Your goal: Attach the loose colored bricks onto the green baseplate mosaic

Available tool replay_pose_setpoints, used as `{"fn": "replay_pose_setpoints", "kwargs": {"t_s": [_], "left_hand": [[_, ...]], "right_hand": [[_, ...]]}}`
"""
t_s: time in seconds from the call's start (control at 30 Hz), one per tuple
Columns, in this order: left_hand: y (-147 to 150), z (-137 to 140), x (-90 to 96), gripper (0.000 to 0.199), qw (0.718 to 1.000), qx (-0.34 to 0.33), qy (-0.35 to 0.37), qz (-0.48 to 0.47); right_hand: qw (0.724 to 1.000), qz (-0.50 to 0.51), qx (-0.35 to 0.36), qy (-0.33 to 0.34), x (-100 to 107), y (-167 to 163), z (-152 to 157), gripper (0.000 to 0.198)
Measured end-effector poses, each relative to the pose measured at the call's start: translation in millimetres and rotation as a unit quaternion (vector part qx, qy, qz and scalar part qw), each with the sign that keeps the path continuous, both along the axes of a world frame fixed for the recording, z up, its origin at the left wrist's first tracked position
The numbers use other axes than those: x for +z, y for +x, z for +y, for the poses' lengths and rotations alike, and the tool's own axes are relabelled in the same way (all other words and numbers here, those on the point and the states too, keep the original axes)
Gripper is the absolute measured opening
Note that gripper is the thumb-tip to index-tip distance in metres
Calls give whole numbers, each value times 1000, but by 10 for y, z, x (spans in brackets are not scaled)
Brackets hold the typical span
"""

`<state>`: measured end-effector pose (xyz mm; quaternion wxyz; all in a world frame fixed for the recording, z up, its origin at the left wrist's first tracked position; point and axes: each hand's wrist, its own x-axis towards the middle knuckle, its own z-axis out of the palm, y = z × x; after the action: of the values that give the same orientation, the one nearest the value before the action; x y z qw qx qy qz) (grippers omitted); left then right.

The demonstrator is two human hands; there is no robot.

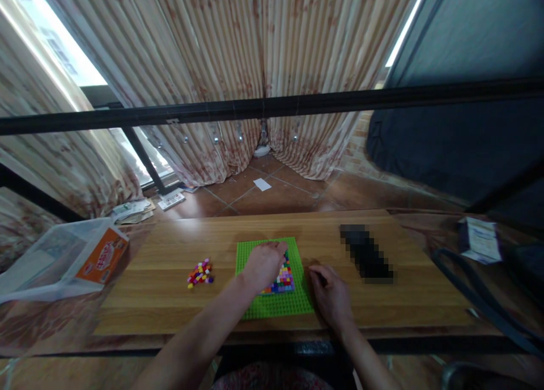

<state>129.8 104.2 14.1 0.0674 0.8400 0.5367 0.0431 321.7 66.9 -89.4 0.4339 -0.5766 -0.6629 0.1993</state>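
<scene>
The left hand is positioned palm down over the green baseplate, with its fingers bent and their tips brought together at the far right part of the brick patch. Whether a brick is gripped between these tips cannot be told, as the contact point is hidden by the hand itself. The right hand is rested on the table just beside the right edge of the baseplate, with its fingers curled inward; whether anything is enclosed cannot be told.

The brick patch is located on the baseplate, below and to the near side of the left fingertips. It is partly covered by the left hand, so its long axis cannot be determined. The baseplate is set roughly square to the near table edge, and bare studs are exposed along its near and right margins.

The loose bricks are heaped to the left of the baseplate, well apart from it. The left hand is the nearer of the two to this heap; the right hand is separated from it by the full baseplate.

Farther right, a pixelated black object is laid obliquely on the wooden table. A translucent bin is placed beyond the left table end.
</scene>
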Motion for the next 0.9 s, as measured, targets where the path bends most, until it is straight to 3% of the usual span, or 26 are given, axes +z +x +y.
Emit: {"fn": "replay_pose_setpoints", "kwargs": {"t_s": [0.27, 0.47, 0.67, 0.9], "left_hand": [[11, 57, -40, 13, 999, -11, 33, -13], [-42, 88, -175, 19, 992, 20, 77, -101], [-95, 140, -282, 24, 966, 93, -48, -236], [-118, 334, -265, 24, 954, 92, -127, -255]], "right_hand": [[1000, 9, 1, 5, 3, -5, 3, 23], [1000, 9, 3, 8, -2, -6, 10, 22], [1000, 11, 4, -1, 6, -6, 1, 22], [1000, 6, -2, -4, 18, -2, -15, 24]]}}
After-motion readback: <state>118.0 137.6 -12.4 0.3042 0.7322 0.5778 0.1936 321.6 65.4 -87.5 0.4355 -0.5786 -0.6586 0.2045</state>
